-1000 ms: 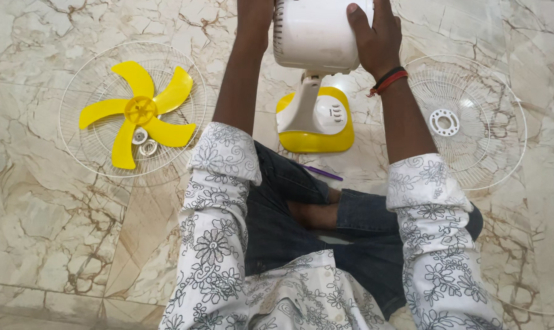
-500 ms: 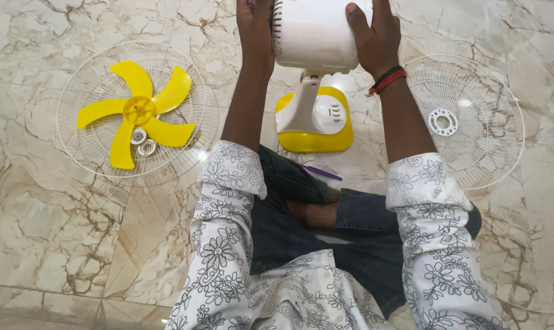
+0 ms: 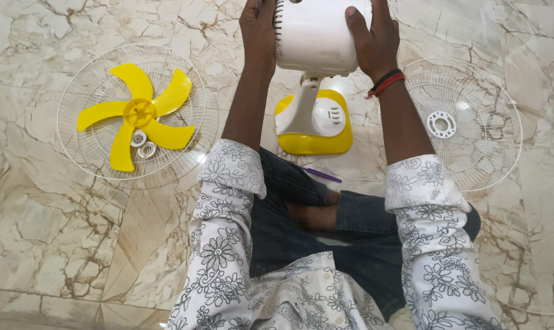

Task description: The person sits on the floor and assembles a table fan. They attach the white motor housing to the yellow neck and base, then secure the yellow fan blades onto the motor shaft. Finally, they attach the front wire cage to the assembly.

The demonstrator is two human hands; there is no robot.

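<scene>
A white fan motor housing (image 3: 315, 36) stands on a white neck over a yellow and white base (image 3: 314, 125) on the marble floor in front of my crossed legs. My left hand (image 3: 258, 27) presses flat against the housing's left side. My right hand (image 3: 372, 38) grips its right side, thumb on the front; a red and black thread band circles that wrist. Both hands are partly cut off by the top edge of the view.
A yellow five-blade fan propeller (image 3: 139, 114) lies on a white wire guard (image 3: 84, 156) at the left, with two small white rings (image 3: 142, 144) beside its hub. A second white wire guard (image 3: 472, 122) lies at the right. A thin purple stick (image 3: 321, 175) rests near my knee.
My left hand has come down from beyond the top edge onto the housing's left side. The view has shifted slightly; the right hand stays on the housing.
</scene>
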